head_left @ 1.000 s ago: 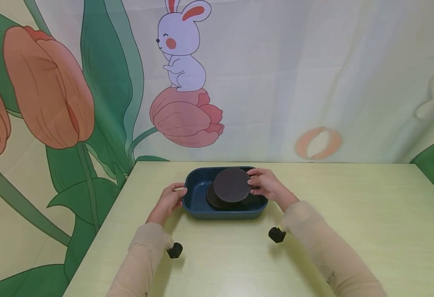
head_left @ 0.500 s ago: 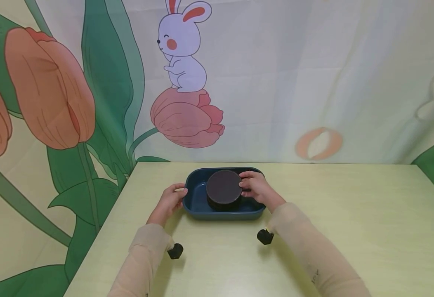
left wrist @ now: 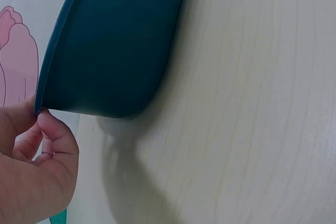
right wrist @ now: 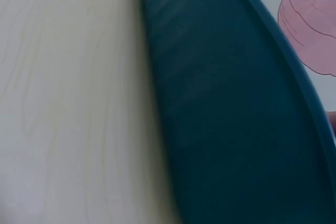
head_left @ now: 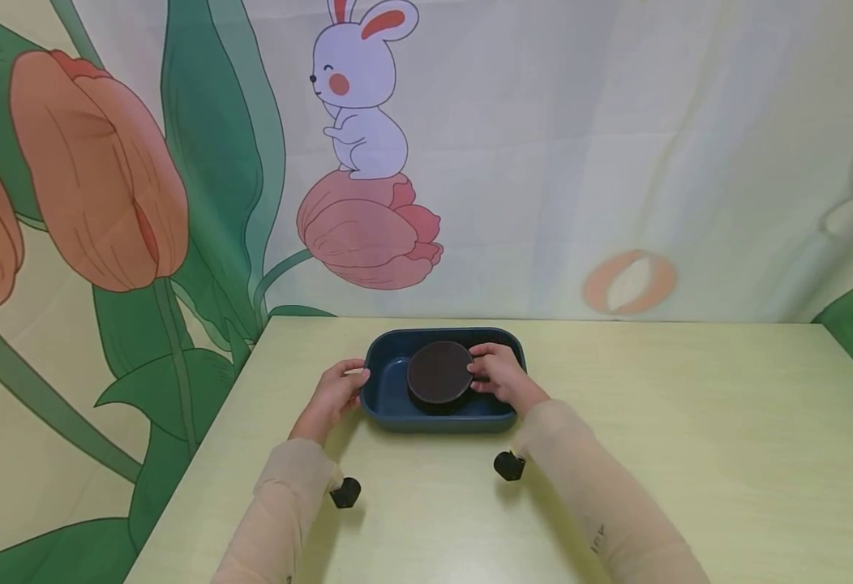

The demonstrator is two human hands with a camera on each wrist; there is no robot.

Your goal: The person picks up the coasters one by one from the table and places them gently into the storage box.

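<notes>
A deep blue rectangular dish [head_left: 438, 424] with rounded corners stands on the table. My left hand [head_left: 334, 395] pinches its left rim between thumb and fingers; the left wrist view shows the thumb and fingertips on the dish's rim [left wrist: 47, 66]. Inside the dish, a dark brown round disc [head_left: 439, 373] sits over another dark disc, which it now almost wholly hides. Reaching in over the right end, my right hand [head_left: 501, 375] holds the upper disc by its right edge. In the right wrist view the outer wall of the dish [right wrist: 231, 98] hides nearly all of that hand.
A pale wood-grain table [head_left: 689, 422] extends to the right and toward the front. Behind its back edge hangs a cloth [head_left: 514, 162] printed with tulips and a rabbit. Small black pieces [head_left: 346, 492] hang below both wrists.
My right hand has moved left and slightly down with the dark disc, bringing it from an offset spot to right over the lower disc. The left hand stays on the rim.
</notes>
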